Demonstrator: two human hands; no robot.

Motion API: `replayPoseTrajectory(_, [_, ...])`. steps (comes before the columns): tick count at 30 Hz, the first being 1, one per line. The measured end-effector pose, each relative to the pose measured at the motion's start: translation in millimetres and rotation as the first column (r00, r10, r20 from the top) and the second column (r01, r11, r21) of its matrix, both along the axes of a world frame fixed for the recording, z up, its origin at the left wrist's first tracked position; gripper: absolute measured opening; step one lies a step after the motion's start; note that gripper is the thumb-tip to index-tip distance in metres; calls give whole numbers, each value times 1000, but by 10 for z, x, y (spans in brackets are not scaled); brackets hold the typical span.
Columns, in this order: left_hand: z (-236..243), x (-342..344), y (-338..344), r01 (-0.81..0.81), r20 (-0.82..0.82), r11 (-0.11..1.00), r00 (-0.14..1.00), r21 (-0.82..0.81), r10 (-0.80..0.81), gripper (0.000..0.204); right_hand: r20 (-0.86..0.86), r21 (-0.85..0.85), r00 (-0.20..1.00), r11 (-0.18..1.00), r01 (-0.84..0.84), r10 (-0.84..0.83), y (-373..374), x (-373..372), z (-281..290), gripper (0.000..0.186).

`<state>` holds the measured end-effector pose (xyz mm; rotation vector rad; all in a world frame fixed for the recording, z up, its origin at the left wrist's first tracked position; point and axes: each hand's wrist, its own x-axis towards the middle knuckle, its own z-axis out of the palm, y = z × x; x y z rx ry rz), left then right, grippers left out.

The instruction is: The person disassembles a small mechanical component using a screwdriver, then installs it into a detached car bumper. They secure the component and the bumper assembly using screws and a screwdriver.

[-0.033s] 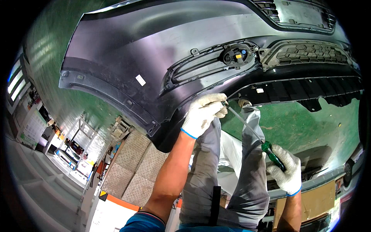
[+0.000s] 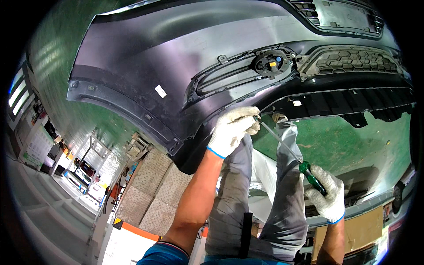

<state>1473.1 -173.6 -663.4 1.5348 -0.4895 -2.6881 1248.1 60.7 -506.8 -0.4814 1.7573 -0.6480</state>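
Observation:
My left hand (image 2: 232, 130), in a white knit glove, pinches something small and dark at the tip of a long screwdriver (image 2: 285, 145), just below the bumper's lower edge; what it is I cannot make out. My right hand (image 2: 327, 194), also gloved, grips the screwdriver's green handle at lower right. A large grey car bumper (image 2: 132, 53) spans the upper view, front outward, with a slotted side bezel (image 2: 212, 83) holding a round housing (image 2: 271, 65), a honeycomb grille (image 2: 353, 62) and a black lower panel (image 2: 335, 100).
My legs in grey trousers (image 2: 229, 185) stand beneath me on or over the green floor (image 2: 331, 141). Metal tread plates (image 2: 150, 198) lie left, near a metal frame rack (image 2: 90, 150). Cardboard (image 2: 353, 234) is at lower right, and part of a vehicle (image 2: 399, 196) at the right edge.

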Motion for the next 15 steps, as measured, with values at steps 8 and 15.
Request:
replayPoseTrajectory(8, [2,-2,-109,288,87,954,956,-79,-281,28,297,282,906,934,218,-301,-27,-144,35,56])
replayPoseTrajectory(15, [-19,22,-169,390,42,918,921,-68,-388,26,331,300,868,914,274,-369,49,-144,-71,56])
